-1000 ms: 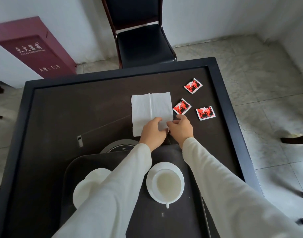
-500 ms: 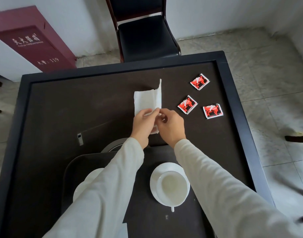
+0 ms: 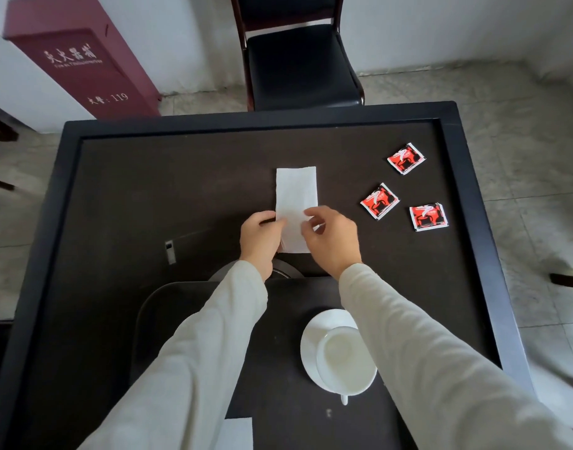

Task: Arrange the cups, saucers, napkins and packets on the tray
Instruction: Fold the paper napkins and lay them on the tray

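A white napkin [image 3: 296,196], folded into a narrow strip, lies flat on the dark table beyond the tray. My left hand [image 3: 261,237] pinches its near left edge. My right hand [image 3: 332,238] rests on its near right part with the fingertips on the paper. Three red packets [image 3: 379,201] [image 3: 406,158] [image 3: 428,216] lie to the right of the napkin. On the dark tray [image 3: 155,306] a white cup [image 3: 343,360] sits on a white saucer [image 3: 314,332]. Another white napkin [image 3: 238,433] shows at the tray's near edge. My left sleeve hides the tray's left part.
The table [image 3: 116,196] has a raised black rim all around. A round metal disc [image 3: 283,269] is set in it just beyond the tray, and a small grey tag [image 3: 170,251] lies to the left. A black chair [image 3: 298,60] stands behind the table, a dark red box [image 3: 80,56] at far left.
The napkin was open and wide, then its right half was lifted over, and it now lies folded as a narrow strip. Both hands shifted slightly left with it.
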`<state>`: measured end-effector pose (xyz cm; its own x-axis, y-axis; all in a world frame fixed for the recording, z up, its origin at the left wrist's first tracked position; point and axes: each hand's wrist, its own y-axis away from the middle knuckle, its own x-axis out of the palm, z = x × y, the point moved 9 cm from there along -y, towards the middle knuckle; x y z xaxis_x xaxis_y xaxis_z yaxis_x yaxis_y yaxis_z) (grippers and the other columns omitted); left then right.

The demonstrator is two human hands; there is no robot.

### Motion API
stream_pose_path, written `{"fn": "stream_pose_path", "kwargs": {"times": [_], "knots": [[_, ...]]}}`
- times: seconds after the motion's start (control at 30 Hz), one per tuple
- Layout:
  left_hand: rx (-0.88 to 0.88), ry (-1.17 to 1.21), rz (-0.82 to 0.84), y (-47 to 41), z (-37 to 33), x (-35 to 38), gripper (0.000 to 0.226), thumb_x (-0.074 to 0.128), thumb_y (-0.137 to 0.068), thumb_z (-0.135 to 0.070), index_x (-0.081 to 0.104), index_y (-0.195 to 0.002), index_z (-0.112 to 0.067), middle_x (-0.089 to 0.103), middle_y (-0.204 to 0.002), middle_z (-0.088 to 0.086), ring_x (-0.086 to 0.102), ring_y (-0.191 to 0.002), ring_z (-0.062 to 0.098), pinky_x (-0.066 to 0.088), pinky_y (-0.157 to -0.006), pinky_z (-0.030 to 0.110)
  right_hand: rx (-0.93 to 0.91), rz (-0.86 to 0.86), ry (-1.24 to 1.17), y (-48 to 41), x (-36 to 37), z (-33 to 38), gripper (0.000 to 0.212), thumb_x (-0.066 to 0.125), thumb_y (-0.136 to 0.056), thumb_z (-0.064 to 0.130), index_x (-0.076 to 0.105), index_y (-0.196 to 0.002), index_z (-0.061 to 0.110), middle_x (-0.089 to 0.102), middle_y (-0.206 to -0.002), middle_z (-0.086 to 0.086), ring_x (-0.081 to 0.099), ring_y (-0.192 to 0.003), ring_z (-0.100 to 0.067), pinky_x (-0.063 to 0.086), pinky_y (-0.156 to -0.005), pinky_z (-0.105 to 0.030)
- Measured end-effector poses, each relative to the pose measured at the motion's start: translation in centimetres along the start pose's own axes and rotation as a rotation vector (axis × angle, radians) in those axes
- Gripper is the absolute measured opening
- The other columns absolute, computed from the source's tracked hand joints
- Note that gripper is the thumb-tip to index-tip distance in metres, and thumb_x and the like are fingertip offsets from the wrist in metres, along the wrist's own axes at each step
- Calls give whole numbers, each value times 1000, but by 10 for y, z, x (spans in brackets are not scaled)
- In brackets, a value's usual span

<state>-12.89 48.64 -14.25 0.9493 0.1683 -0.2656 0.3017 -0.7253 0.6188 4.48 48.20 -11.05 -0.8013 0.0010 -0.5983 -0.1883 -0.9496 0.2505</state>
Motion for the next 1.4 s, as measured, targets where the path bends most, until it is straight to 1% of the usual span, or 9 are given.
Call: {"fn": "stream_pose_path", "kwargs": {"times": [0.07,0.2,0.4,0.53,0.67,0.83,0.97,1.23,1.4], "knots": [[155,-163,-67,3,-10,-8,35,68,-94,-17,64,-128,-20,67,-119,-1,60,-89,7,49,-70,19,104,-58,0,-5,-8,-14,33,63,-95,21,64,-127,17,67,-111,0,64,-94,-15,53,-87,-29],[444,-445,-127,17,-31,-8,35,70,-93,-17,63,-127,-20,63,-127,3,60,-113,17,48,-86,24,337,-20,-120,-12,-2,-34,43,67,-93,27,58,-133,15,67,-109,2,61,-96,-15,48,-82,-27],[553,-624,44,22,-31,8,51,78,-86,-27,59,-134,-23,58,-138,1,53,-127,24,49,-105,48,510,62,-402,-16,24,-31,9,72,-89,25,71,-84,16,74,-89,-4,71,-80,-21,62,-74,-34],[626,-728,48,32,-34,8,70,82,-77,-48,54,-137,-24,58,-138,2,55,-124,27,47,-103,51,534,87,-478,-11,32,-28,10,75,-86,22,74,-88,13,74,-87,-5,68,-77,-22,62,-80,-38],[777,-876,25,49,-43,8,75,83,-77,-47,50,-140,-23,62,-136,5,60,-121,28,49,-101,48,565,114,-657,-1,34,-17,13,79,-84,22,77,-86,9,70,-73,-1,62,-62,-14,53,-59,-26],[884,-733,-72,75,-64,-8,49,76,-87,-12,61,-133,-18,70,-123,6,67,-106,29,52,-92,42,583,154,-789,12,27,-3,19,82,-83,23,69,-74,13,55,-52,5,44,-47,-11,43,-61,-29],[932,-727,-104,101,-85,-19,46,73,-86,-1,65,-129,-17,69,-123,4,65,-99,34,57,-85,44,621,156,-931,25,13,10,20,85,-80,25,69,-74,15,56,-55,5,49,-49,-9,51,-67,-28],[1102,-615,-160,168,-124,-34,22,75,-89,-11,76,-110,-8,76,-106,10,72,-88,31,55,-81,40,551,161,-997,55,-29,44,29,88,-74,33,71,-85,13,56,-62,3,57,-55,-10,55,-59,-22],[1132,-497,-169,215,-135,-44,18,67,-96,-21,77,-105,-8,77,-101,8,71,-87,27,60,-74,42,510,132,-1067,81,-51,49,34,82,-79,45,71,-87,14,49,-60,3,48,-54,-10,55,-71,-29]]}}
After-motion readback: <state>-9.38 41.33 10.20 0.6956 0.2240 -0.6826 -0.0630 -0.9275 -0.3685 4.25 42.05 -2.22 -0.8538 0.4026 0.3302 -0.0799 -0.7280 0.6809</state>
